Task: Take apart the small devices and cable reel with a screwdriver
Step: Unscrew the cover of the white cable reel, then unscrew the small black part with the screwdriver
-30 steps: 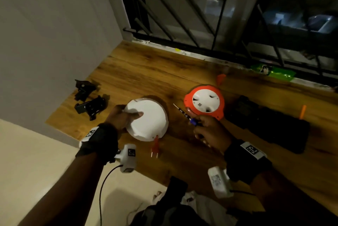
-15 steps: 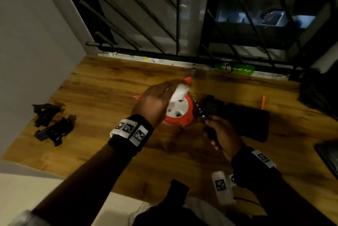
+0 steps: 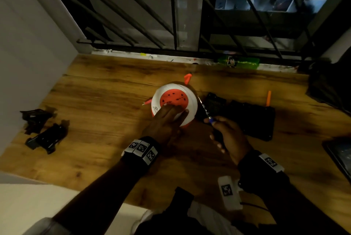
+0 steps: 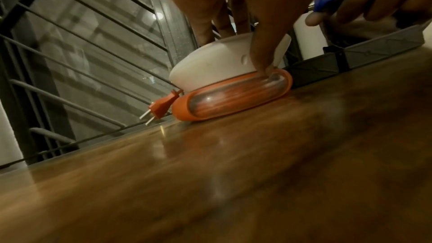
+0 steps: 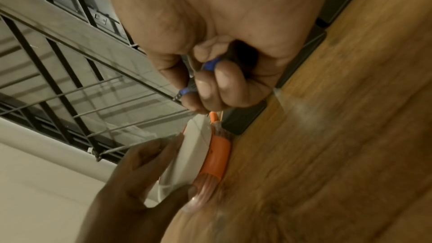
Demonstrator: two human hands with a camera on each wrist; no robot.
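The cable reel [image 3: 190, 101] lies on the wooden table [image 3: 98, 101], its white cover with an orange socket face [image 3: 173, 99] stacked on the orange base [image 4: 233, 103]. My left hand [image 3: 167, 118] lies over the cover. Its fingers rest on top and the thumb [image 4: 261, 56] reaches down the side to the seam, so it holds the cover. Just right of the reel, my right hand [image 3: 226, 136] grips a screwdriver [image 3: 206, 111] with a blue collar. Its tip points up beside the reel's right rim. An orange plug [image 4: 161, 107] sticks out at the reel's left.
Black device parts [image 3: 45, 136] lie at the table's left. A black tool case [image 3: 250, 118] sits right of the reel, with an orange bit [image 3: 268, 98] beyond it. A green bottle [image 3: 239, 62] lies on the sill below the window bars. A dark flat device [image 3: 340, 151] is at the right edge.
My left hand carried the white cover from the left and set it on the orange base. My right hand kept the screwdriver beside the reel. The head view swung right.
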